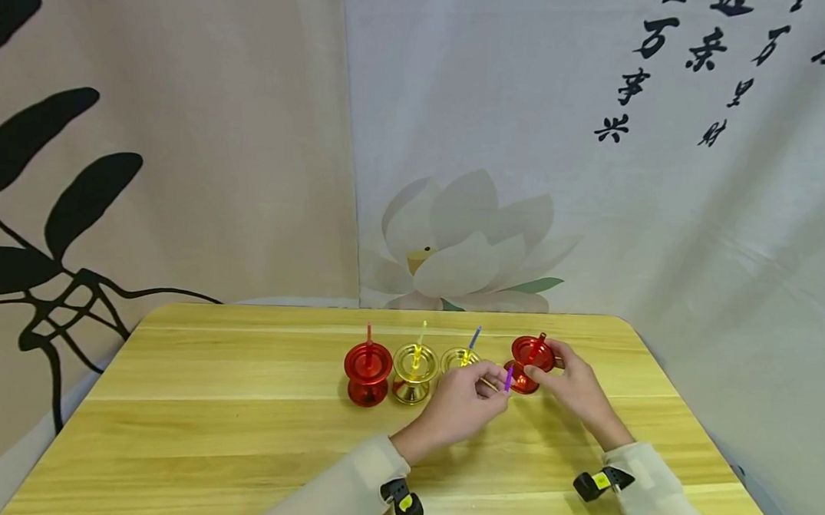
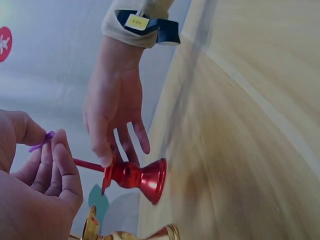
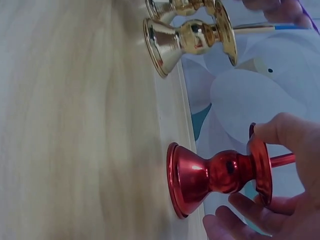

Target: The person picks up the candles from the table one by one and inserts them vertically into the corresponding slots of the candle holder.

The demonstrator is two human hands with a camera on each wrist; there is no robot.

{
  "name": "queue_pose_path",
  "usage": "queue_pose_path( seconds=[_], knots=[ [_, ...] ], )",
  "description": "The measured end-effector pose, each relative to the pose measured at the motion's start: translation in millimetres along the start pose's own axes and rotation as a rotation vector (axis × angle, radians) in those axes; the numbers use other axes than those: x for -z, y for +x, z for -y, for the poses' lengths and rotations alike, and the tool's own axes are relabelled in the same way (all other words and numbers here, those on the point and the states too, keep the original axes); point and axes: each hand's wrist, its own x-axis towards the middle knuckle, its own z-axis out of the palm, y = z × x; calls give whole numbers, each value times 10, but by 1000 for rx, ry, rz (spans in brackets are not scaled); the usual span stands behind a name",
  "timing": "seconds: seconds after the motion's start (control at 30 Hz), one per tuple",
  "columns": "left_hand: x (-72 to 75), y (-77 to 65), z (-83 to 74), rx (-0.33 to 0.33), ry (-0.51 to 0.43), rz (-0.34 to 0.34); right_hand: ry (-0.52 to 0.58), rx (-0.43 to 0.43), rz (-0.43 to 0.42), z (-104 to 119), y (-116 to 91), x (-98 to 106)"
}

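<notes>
Between the thumb and fingers of my left hand (image 1: 467, 404) is a thin purple candle (image 1: 508, 378), pinched close beside the rightmost holder. My right hand (image 1: 581, 389) grips the dished rim of that shiny red candle holder (image 3: 197, 175), thumb on one side and fingers on the other. A red stem (image 2: 89, 164) rises from the holder's middle. Its top leans slightly in the head view; whether its base rests fully on the table cannot be told. Left of it stand a gold holder (image 3: 192, 37) with a blue candle (image 1: 475, 338), partly behind my left hand, and another gold holder (image 1: 411, 388) with a yellow candle (image 1: 422, 333).
A second red holder (image 1: 368, 386) bearing a red candle (image 1: 369, 334) ends the row at the left. All stand on a light wooden table (image 1: 225, 434), toward its far edge. A printed cloth (image 1: 266, 128) hangs behind the table.
</notes>
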Motion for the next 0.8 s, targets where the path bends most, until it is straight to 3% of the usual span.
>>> queue_pose_path(
  seconds=[0.17, 0.57, 0.8],
  knots=[
    [-67, 101, 3, -8, -11, -14, 0, 10, 0, 41, -42, -52],
    [-207, 319, 39, -90, -14, -126, 13, 37, 16, 95, -112, -110],
    [-276, 400, 43, -97, 1, -158, 22, 40, 14, 133, -146, -129]
  ],
)
